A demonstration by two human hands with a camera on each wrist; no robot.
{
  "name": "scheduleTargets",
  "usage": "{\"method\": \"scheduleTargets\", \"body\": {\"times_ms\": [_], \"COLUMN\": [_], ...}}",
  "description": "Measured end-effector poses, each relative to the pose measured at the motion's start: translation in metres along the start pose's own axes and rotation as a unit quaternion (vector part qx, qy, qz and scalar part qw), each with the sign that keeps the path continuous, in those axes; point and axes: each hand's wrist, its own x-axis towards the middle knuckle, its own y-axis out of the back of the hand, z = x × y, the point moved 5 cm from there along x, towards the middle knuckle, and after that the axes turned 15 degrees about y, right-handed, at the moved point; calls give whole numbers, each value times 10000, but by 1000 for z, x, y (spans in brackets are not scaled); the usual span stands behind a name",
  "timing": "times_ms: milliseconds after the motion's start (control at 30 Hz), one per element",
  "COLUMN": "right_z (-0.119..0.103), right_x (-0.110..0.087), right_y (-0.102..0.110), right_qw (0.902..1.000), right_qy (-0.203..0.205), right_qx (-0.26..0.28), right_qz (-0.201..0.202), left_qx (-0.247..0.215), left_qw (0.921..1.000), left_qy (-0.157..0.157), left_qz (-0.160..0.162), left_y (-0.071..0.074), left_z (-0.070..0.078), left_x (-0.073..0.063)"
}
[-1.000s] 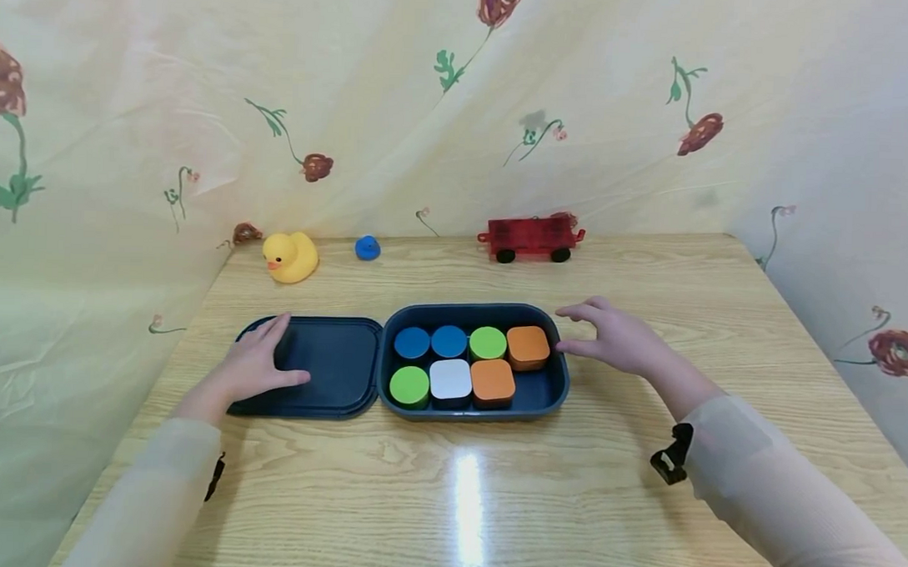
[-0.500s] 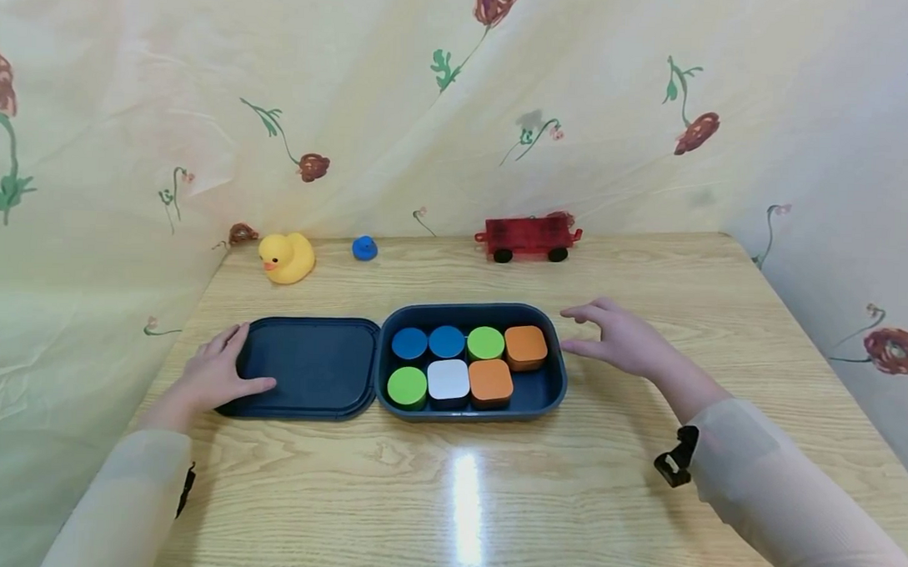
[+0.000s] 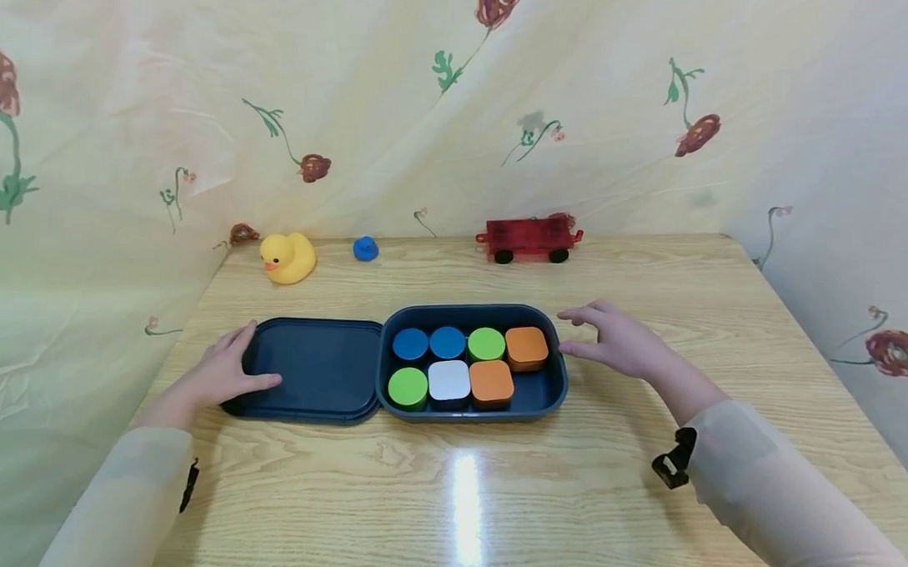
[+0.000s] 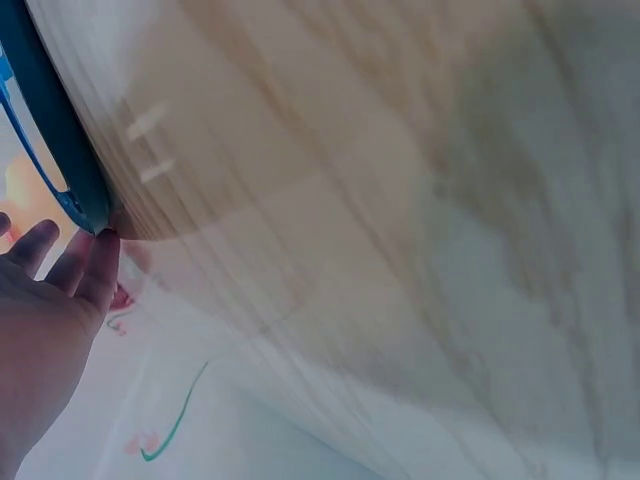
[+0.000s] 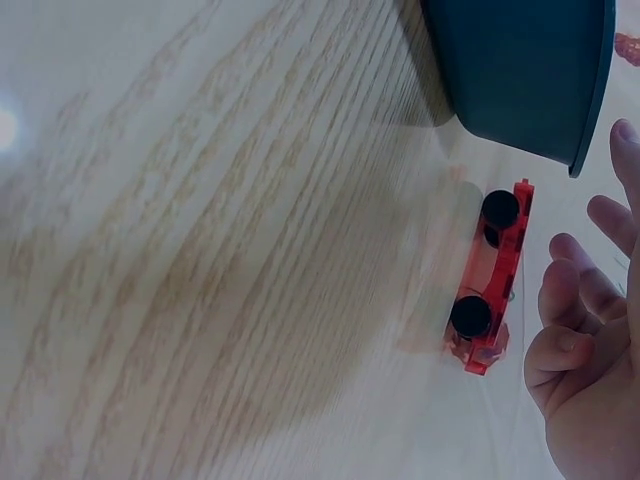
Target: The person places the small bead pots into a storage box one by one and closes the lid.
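A dark blue box (image 3: pixel 470 417) stands mid-table, holding several small pieces: two round blue-topped ones (image 3: pixel 448 342), two round green-topped (image 3: pixel 486 345), two square orange-topped (image 3: pixel 491 381) and one white-topped (image 3: pixel 449 380). Against its left end lies a flat dark blue lid (image 3: pixel 323 366). My left hand (image 3: pixel 221 375) touches the lid's left end, fingers along the edge and thumb extended over the top. In the left wrist view, fingertips meet the lid's edge (image 4: pixel 60 120). My right hand (image 3: pixel 617 339), fingers relaxed and apart, is beside the box's right end; contact is unclear.
Behind the box, a yellow rubber duck (image 3: pixel 288 258), a small blue duck (image 3: pixel 366 248) and a red toy wagon (image 3: pixel 531 239) stand near the back edge. A flowered cloth (image 3: pixel 400 106) hangs behind the table (image 3: pixel 341 496).
My left hand moved left across the lid to its left end, then slightly right. The lid has shifted a little right against the box. My right hand stays almost still.
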Motion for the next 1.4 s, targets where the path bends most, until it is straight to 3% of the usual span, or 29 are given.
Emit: {"method": "scheduleTargets", "body": {"times_ms": [333,633,733,933,1000,1233,1400], "right_z": [-2,-1,-2,-4,-3,-6,-7], "right_x": [0,1,1,2,2,5,5], "right_y": [2,3,3,4,4,1,-1], "right_qw": [10000,10000,10000,9999,9999,9998,9996], "right_qy": [12,2,6,10,-25,73,48], "right_qx": [68,28,38,103,100,163,254], "right_qz": [23,-27,-23,-58,-61,-78,-107], "left_qx": [-58,-942,-1513,-2537,-2592,-2373,-2631], "left_qw": [10000,9955,9884,9657,9643,9710,9645], "left_qy": [-27,-61,-1,142,87,69,108], "left_qz": [57,42,-159,-529,-529,-289,-220], "left_y": [-1,12,18,27,28,30,34], "left_z": [5,2,1,-2,-1,9,11], "left_x": [-3,-10,-15,-22,-22,-20,-21]}}
